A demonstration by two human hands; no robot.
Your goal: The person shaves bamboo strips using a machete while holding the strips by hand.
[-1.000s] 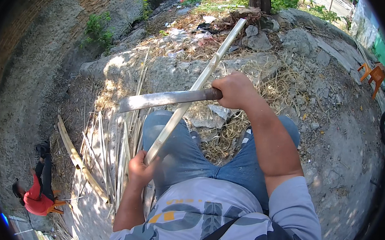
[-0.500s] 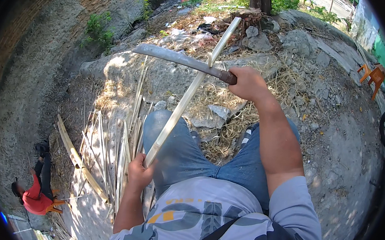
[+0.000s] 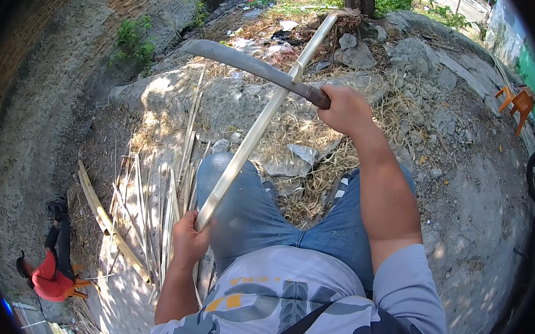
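My left hand (image 3: 189, 239) grips the near end of a long pale bamboo strip (image 3: 265, 117) that slants up and away over my left knee toward a tree base. My right hand (image 3: 346, 109) is closed on the dark handle of a long curved blade (image 3: 247, 64), held raised above the strip with its tip pointing left. The blade crosses over the strip near its far half, apart from it by a small gap or touching; I cannot tell which. I sit with my jeans-clad knees (image 3: 240, 196) apart.
Several split bamboo strips (image 3: 159, 203) lie on the ground at my left. Dry straw and stones (image 3: 305, 154) cover the ground ahead. A person in red (image 3: 52, 270) crouches at lower left. An orange chair (image 3: 517, 101) stands at far right. A brick wall (image 3: 54, 22) curves along the left.
My right hand has lifted the blade from low across the strip near my knee, up and farther away. My left hand keeps the strip's near end.
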